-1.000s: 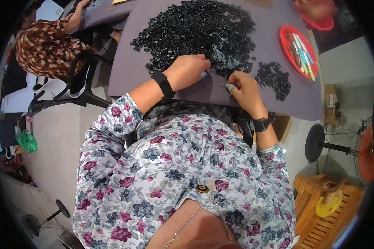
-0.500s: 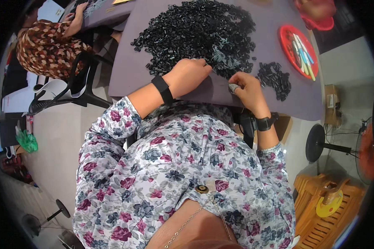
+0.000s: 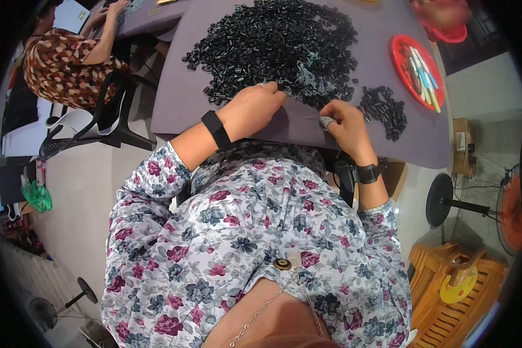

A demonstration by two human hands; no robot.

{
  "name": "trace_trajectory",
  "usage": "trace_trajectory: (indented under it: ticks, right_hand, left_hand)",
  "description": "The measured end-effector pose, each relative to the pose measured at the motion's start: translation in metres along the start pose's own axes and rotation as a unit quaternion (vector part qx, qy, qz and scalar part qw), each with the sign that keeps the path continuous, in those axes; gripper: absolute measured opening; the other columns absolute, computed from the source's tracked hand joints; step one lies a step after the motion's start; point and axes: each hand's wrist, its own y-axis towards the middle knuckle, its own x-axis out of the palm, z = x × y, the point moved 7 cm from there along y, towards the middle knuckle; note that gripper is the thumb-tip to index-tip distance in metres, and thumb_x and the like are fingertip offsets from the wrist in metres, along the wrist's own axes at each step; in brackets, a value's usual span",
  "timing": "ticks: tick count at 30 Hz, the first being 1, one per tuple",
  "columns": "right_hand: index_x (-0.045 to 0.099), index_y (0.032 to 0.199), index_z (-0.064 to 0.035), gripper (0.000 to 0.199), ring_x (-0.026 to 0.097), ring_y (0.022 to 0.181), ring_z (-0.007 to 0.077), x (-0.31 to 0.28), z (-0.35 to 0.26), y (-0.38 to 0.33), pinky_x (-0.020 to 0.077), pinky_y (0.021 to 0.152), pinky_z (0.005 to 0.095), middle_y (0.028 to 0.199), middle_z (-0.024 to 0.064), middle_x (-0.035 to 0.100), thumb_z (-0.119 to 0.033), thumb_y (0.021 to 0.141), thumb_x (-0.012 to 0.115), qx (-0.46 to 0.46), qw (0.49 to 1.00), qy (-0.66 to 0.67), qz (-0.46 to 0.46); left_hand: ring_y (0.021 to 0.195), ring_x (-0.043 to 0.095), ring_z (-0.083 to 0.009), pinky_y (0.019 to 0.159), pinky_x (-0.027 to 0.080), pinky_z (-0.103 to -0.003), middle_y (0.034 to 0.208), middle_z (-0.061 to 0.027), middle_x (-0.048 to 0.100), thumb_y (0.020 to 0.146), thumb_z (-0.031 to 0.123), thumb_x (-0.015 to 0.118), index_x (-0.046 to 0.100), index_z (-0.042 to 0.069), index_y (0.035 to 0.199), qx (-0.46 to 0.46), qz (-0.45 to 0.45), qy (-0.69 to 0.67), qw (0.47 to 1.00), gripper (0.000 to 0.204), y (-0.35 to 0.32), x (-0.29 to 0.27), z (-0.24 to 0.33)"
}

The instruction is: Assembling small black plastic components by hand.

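Note:
A large heap of small black tube-like pieces point(image 3: 272, 46) lies on the table before me, with thin grey-green bits point(image 3: 307, 74) among them. My left hand point(image 3: 254, 109) is at the heap's near edge, its fingers curled together; what they hold is hidden. To its right my right hand point(image 3: 347, 126) is closed in a pinch above the table near the heap. A grey wrap point(image 3: 327, 122) covers one of its digits, and anything in the pinch is too small to name. A tiny pale sliver point(image 3: 310, 118) lies between the hands.
A smaller pile of black pieces point(image 3: 383, 111) lies right of my right hand. Beyond it stands a red tray point(image 3: 395, 52) with several knife-like tools point(image 3: 422, 78). Another person point(image 3: 75, 64) works at the left table beside a black chair point(image 3: 107, 136). Fans stand on the floor.
My left hand has drawn a little to the left, away from my right hand. My right hand stays nearly in place. The other person's arm has shifted at the left table.

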Motion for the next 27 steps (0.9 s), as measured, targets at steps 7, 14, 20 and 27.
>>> trace_trajectory:
  ticks: [7,14,20,27]
  right_hand:
    - [0.067,0.098,0.0024,0.014,0.066,0.08,0.012,0.005,-0.032,0.003,0.0509,0.07,0.027,0.09,0.0051,0.067,0.005,0.084,0.066,-0.034,0.996,0.083,0.001]
    - [0.067,0.101,0.0006,0.018,0.066,0.082,0.0099,0.019,-0.079,0.021,0.052,0.073,0.0249,0.092,0.0032,0.069,0.006,0.085,0.064,-0.061,0.982,0.179,0.012]
    - [0.066,0.104,0.0002,0.022,0.066,0.083,0.0093,0.025,-0.094,0.031,0.053,0.073,0.0248,0.092,0.0033,0.07,0.007,0.083,0.062,-0.094,0.978,0.187,0.007]
    - [0.067,0.104,-0.001,0.026,0.066,0.081,0.0105,0.009,-0.108,0.032,0.0531,0.07,0.0257,0.09,0.0041,0.069,0.007,0.079,0.061,-0.131,0.982,0.135,0.029]
  left_hand:
    - [0.078,0.067,-0.0171,0.073,0.055,-0.034,0.095,-0.005,0.069,0.094,0.003,0.063,0.071,0.003,0.11,-0.194,0.029,-0.431,0.881,0.018,-0.011,-0.02,-0.029]
    - [0.086,0.069,-0.0131,0.081,0.058,-0.027,0.099,-0.0036,0.071,0.101,0.008,0.063,0.069,0.001,0.116,-0.217,0.051,-0.731,0.644,0.018,-0.013,0.002,-0.038]
    - [0.088,0.071,-0.014,0.083,0.059,-0.027,0.103,-0.0054,0.071,0.098,0.002,0.061,0.07,-0.001,0.113,-0.226,0.058,-0.712,0.663,0.017,-0.011,-0.006,-0.026]
    - [0.086,0.072,-0.0131,0.078,0.058,-0.024,0.1,-0.0049,0.072,0.098,0.002,0.063,0.071,0.0,0.111,-0.2,0.078,-0.725,0.654,0.015,-0.002,-0.016,-0.016]
